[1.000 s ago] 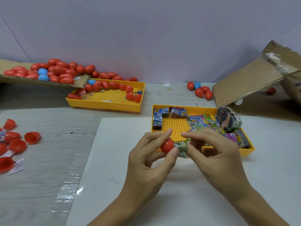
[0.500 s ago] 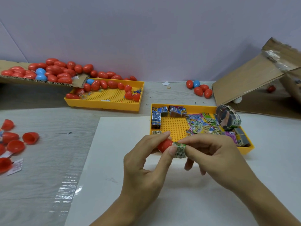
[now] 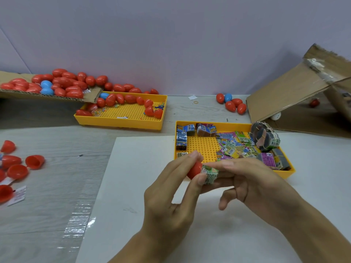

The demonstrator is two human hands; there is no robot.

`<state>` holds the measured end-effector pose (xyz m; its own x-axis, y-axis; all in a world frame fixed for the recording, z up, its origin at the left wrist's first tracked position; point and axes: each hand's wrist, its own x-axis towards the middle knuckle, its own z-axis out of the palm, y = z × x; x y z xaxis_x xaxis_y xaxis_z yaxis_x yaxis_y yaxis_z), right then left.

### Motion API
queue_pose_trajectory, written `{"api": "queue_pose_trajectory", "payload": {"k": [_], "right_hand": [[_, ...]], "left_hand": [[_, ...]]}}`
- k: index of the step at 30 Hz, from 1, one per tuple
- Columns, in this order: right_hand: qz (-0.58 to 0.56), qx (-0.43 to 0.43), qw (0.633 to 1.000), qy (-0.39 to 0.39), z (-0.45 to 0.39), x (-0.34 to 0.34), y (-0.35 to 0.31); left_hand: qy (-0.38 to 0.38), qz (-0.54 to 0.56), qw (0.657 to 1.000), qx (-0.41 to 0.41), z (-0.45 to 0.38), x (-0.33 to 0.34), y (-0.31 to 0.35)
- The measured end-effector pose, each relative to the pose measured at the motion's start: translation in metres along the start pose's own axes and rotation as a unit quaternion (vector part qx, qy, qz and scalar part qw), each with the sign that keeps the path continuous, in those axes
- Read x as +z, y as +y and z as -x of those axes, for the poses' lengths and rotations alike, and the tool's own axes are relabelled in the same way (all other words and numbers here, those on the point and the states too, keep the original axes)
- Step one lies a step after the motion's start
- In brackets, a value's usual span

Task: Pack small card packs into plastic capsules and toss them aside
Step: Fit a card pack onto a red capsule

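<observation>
Fingertips of my left hand (image 3: 171, 188) pinch a red capsule half (image 3: 194, 170), thumb below and forefinger on top. My right hand (image 3: 252, 185) pinches a folded green card pack (image 3: 209, 174) and presses it against the capsule's open mouth. Most of the pack sits outside, so I judge this fill only begun, and the other half must go on before the toss.

Just beyond my grip, at 12 to 1 o'clock, the near yellow tray (image 3: 235, 125) holds many loose card packs (image 3: 234, 147) and banded bundles (image 3: 265, 136), so plenty of work remains. At 10 o'clock a second yellow tray (image 3: 117, 123) and a cardboard flap (image 3: 47, 96) carry a heap of closed capsules (image 3: 64, 84), mostly red with a few blue. I take those for finished ones. A few more capsules (image 3: 232, 104) lie at 1 o'clock beside a leaning cardboard box (image 3: 288, 95). Open red halves (image 3: 22, 166) wait at 9 o'clock on the surface (image 3: 57, 186). A white sheet (image 3: 133, 186) lies under my hands. Nothing blocks the way to either pile.
</observation>
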<state>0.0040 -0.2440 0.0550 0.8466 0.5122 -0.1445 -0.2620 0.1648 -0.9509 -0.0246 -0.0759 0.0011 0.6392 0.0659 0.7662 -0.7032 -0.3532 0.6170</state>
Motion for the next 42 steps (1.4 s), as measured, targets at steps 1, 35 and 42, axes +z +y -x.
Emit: {"api": "queue_pose_trajectory", "payload": {"k": [1,35,42], "right_hand": [[-0.003,0.007,1.000,0.014,-0.001,0.003,0.001],[-0.066,0.064,0.981,0.169,-0.007,0.007,0.022],[-0.069,0.056,0.982,0.165,-0.008,0.009,0.022]], "left_hand": [[0.000,-0.012,1.000,0.004,0.000,0.000,-0.001],[-0.143,-0.028,0.986,-0.075,0.004,0.001,-0.011],[-0.144,-0.021,0.986,-0.078,0.004,0.001,-0.011]]}}
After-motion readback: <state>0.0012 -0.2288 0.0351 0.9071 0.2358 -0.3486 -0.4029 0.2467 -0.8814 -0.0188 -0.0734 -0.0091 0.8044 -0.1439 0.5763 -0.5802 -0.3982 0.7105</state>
